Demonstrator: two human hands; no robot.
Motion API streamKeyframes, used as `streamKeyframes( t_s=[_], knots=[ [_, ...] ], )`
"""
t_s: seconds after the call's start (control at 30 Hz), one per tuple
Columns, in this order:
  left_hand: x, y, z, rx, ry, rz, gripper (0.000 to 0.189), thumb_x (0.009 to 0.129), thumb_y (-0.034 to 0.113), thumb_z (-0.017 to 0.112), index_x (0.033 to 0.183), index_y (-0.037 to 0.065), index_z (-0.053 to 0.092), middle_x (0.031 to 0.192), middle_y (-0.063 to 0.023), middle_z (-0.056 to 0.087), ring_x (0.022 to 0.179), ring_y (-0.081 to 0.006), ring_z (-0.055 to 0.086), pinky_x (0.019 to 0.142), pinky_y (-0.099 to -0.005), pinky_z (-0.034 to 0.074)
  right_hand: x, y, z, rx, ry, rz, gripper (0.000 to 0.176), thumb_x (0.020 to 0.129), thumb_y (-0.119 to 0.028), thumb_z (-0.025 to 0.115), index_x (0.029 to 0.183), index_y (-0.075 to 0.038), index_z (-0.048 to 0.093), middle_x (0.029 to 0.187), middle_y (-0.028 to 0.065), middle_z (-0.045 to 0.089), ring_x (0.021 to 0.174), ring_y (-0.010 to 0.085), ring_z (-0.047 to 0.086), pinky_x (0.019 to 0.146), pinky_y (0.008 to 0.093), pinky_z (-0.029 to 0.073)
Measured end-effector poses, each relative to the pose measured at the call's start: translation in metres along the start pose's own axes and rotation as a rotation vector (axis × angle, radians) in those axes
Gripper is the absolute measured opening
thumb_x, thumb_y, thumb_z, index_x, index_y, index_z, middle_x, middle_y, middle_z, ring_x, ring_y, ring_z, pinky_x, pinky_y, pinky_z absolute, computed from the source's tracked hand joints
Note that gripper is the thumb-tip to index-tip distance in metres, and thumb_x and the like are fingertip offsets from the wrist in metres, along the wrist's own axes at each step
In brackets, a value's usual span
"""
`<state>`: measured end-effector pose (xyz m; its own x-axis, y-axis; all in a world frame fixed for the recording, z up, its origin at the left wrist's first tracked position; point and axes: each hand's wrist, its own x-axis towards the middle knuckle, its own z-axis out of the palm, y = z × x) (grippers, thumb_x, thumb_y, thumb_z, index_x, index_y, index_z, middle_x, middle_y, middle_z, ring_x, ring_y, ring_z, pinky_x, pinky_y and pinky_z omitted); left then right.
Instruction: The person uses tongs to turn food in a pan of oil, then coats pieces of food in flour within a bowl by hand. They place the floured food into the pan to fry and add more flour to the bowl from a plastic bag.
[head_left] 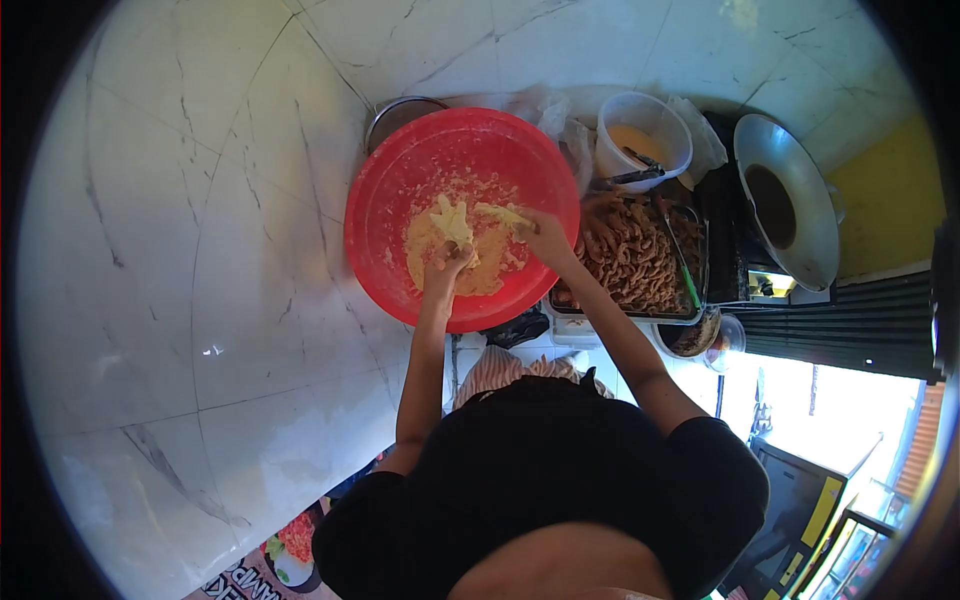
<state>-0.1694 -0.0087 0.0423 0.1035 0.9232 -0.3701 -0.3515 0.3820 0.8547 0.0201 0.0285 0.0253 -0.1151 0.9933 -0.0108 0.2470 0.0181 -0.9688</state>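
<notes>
A big red plastic basin [395, 190] sits on the white marble floor and holds pale yellow batter [490, 265] with coated pieces in it. My left hand [443, 268] is down in the basin, fingers closed around a batter-covered piece [452, 222]. My right hand [543, 236] reaches in from the right and grips another battered strip [503, 215]. Both hands are smeared with batter.
Right of the basin stands a metal tray [692, 305] piled with fried brown pieces. Behind it is a white bucket [645, 140] of batter with a utensil, and a wok [790, 200] of dark oil. A metal pot [398, 115] peeks from behind the basin.
</notes>
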Motion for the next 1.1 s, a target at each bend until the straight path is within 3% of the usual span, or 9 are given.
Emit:
streamKeyframes(
  t_s=[0.13, 0.23, 0.37, 0.47, 0.53, 0.67, 0.87, 1.0, 1.1],
  knots=[
    [0.005, -0.003, -0.007, 0.016, 0.015, 0.024, 0.042, 0.072, 0.020, 0.066, 0.105, 0.000, 0.050, 0.093, -0.0048, 0.056, 0.086, -0.0110, 0.053, 0.076, -0.0229, 0.041, 0.016, 0.024, 0.014, -0.370, -0.035, -0.169, 0.031, 0.070, -0.008, 0.053, 0.102, -0.004, 0.055, 0.077, 0.0196, 0.056, 0.071, 0.0286, 0.057, 0.063, 0.0331, 0.043],
    [0.006, 0.003, -0.001, 0.074, 0.039, 0.082, 0.039, 0.071, 0.017, 0.067, 0.102, 0.000, 0.052, 0.095, -0.0054, 0.056, 0.087, -0.0109, 0.053, 0.076, -0.0236, 0.042, 0.024, 0.041, 0.019, -0.462, -0.205, -0.088, 0.029, 0.068, -0.009, 0.054, 0.096, -0.001, 0.056, 0.079, 0.0234, 0.055, 0.076, 0.0343, 0.055, 0.064, 0.0357, 0.044],
    [0.005, 0.015, 0.007, 0.098, 0.016, 0.135, 0.037, 0.071, 0.015, 0.067, 0.101, -0.001, 0.052, 0.095, -0.0054, 0.056, 0.088, -0.0100, 0.052, 0.077, -0.0231, 0.041, 0.023, 0.044, 0.025, -0.630, -0.292, -0.014, 0.023, 0.072, -0.011, 0.056, 0.092, 0.000, 0.056, 0.082, 0.0205, 0.058, 0.080, 0.0291, 0.058, 0.068, 0.0353, 0.045],
    [0.012, 0.014, 0.012, 0.187, -0.021, 0.208, 0.032, 0.071, 0.012, 0.066, 0.098, 0.001, 0.053, 0.093, -0.0045, 0.055, 0.085, -0.0090, 0.051, 0.076, -0.0225, 0.040, 0.004, 0.014, 0.033, -0.119, -0.064, -0.012, 0.025, 0.079, -0.018, 0.052, 0.096, 0.000, 0.054, 0.086, 0.0163, 0.059, 0.080, 0.0248, 0.058, 0.069, 0.0330, 0.046],
    [0.015, 0.014, 0.021, 0.146, -0.040, 0.271, 0.028, 0.072, 0.012, 0.065, 0.095, 0.001, 0.055, 0.090, -0.0037, 0.056, 0.084, -0.0084, 0.050, 0.075, -0.0223, 0.040, -0.013, -0.017, 0.030, 1.001, -0.307, 0.407, 0.031, 0.084, -0.022, 0.046, 0.104, 0.002, 0.048, 0.096, 0.0119, 0.056, 0.086, 0.0198, 0.056, 0.073, 0.0289, 0.045],
    [0.020, 0.004, 0.040, 0.368, -0.083, 0.414, 0.025, 0.074, 0.014, 0.064, 0.093, 0.001, 0.055, 0.090, -0.0039, 0.055, 0.085, -0.0106, 0.050, 0.077, -0.0242, 0.039, -0.035, -0.024, 0.018, 1.147, -0.162, 0.279, 0.028, 0.087, -0.017, 0.042, 0.108, 0.001, 0.044, 0.103, 0.0078, 0.052, 0.093, 0.0153, 0.053, 0.080, 0.0243, 0.043],
    [0.005, -0.008, 0.101, 0.334, -0.346, 0.423, 0.037, 0.077, 0.019, 0.061, 0.106, 0.001, 0.048, 0.101, -0.0104, 0.050, 0.098, -0.0200, 0.046, 0.083, -0.0285, 0.036, -0.069, -0.043, -0.069, 1.052, 0.034, 0.120, 0.032, 0.085, -0.015, 0.047, 0.110, 0.005, 0.045, 0.099, 0.0071, 0.054, 0.088, 0.0108, 0.052, 0.078, 0.0226, 0.042],
    [0.001, -0.027, 0.121, 0.726, -0.321, 0.463, 0.045, 0.078, 0.027, 0.058, 0.111, 0.000, 0.044, 0.116, -0.0174, 0.038, 0.110, -0.0267, 0.036, 0.090, -0.0360, 0.031, -0.111, -0.071, -0.183, 0.149, 0.439, 0.036, 0.030, 0.082, -0.018, 0.052, 0.108, -0.003, 0.053, 0.077, -0.0005, 0.058, 0.070, 0.0047, 0.048, 0.066, 0.0194, 0.040],
    [0.009, -0.053, 0.119, 0.985, -0.282, 0.528, 0.055, 0.077, 0.034, 0.058, 0.114, -0.002, 0.040, 0.122, -0.0223, 0.031, 0.112, -0.0319, 0.032, 0.092, -0.0415, 0.029, -0.149, -0.110, -0.271, -0.107, 0.557, -0.037, 0.033, 0.080, -0.016, 0.053, 0.109, -0.002, 0.052, 0.088, 0.0037, 0.059, 0.075, 0.0083, 0.052, 0.072, 0.0220, 0.043]
  ],
)
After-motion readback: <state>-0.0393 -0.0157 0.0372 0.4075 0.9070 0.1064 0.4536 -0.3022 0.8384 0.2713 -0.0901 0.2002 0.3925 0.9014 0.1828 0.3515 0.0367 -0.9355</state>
